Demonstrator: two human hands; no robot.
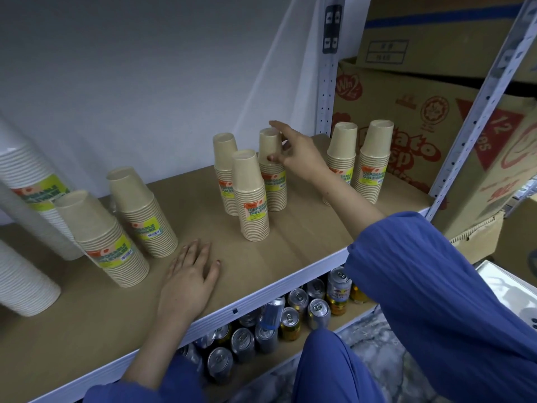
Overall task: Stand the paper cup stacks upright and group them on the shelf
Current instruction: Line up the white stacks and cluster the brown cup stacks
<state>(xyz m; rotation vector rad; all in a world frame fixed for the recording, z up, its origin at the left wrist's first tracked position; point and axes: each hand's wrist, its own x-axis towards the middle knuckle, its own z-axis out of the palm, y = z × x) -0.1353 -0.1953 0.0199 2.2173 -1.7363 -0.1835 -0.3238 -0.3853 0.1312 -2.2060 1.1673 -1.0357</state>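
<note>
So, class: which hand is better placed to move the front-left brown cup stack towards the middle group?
Left. The left hand lies flat beside the front-left stack; the right hand holds the rear middle stack, farther away.

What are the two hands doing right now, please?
Left hand: open, resting flat on the shelf.
Right hand: holding the rear middle cup stack between thumb and fingers.

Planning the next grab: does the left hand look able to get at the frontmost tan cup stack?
Probably yes: the left hand lies flat beside that cup stack, only bare shelf between them.
</note>
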